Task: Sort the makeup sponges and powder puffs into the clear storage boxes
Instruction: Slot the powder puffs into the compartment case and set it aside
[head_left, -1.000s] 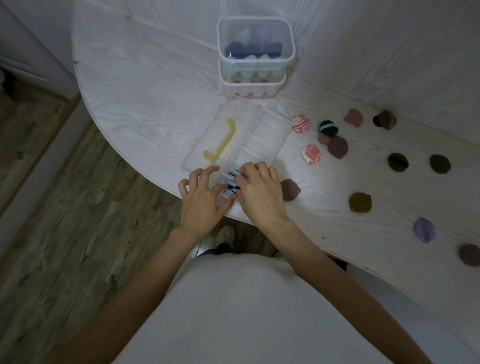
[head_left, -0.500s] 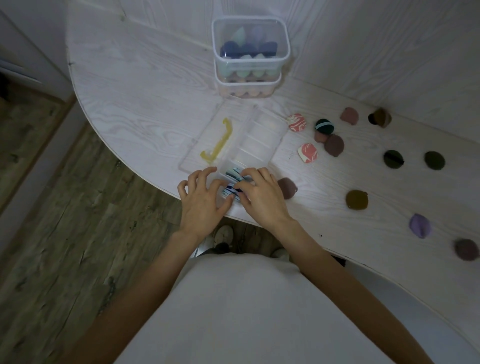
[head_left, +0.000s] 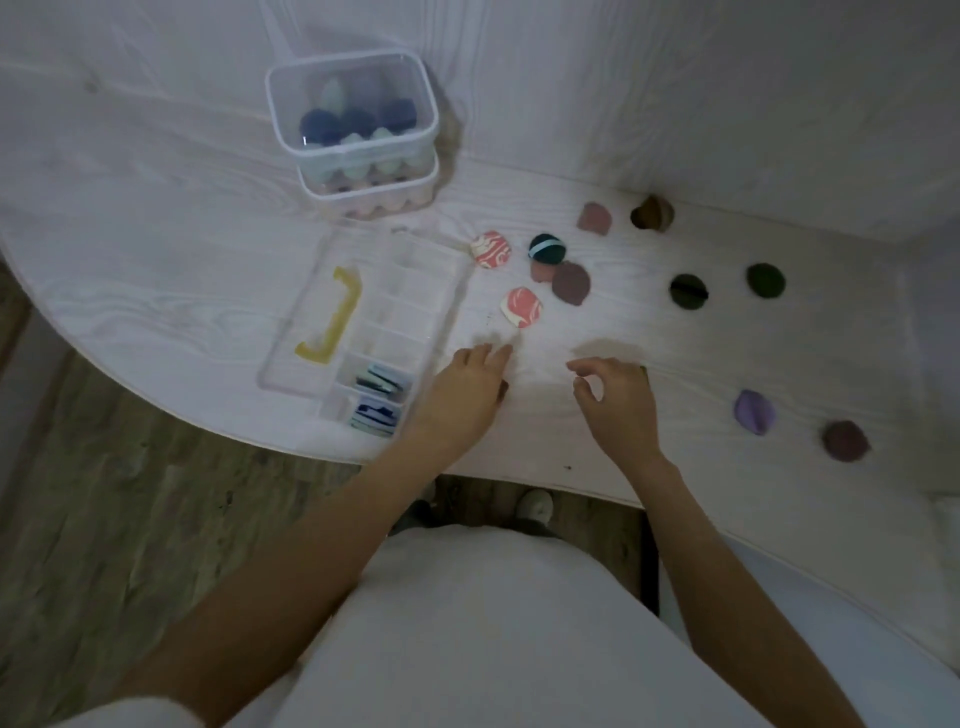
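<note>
We note both hands have left the divided box (head_left: 384, 332) at the bench's front edge. Left hand (head_left: 470, 387) flat on bench, covering a brown puff; right hand (head_left: 615, 397) loosely curled, empty. Loose puffs next.

White top (head_left: 467, 623), bare forearms, perhaps grey shoes (head_left: 535, 506)

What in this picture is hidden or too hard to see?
Head view only:
- A dark puff under the left hand: only a sliver shows at its edge.
- Whether the right hand holds anything: its curled fingers hide that.
- The lower stacked box: the upper box covers most of it.
- Puffs in the divided case: packed on edge, blurred, uncountable.
</note>
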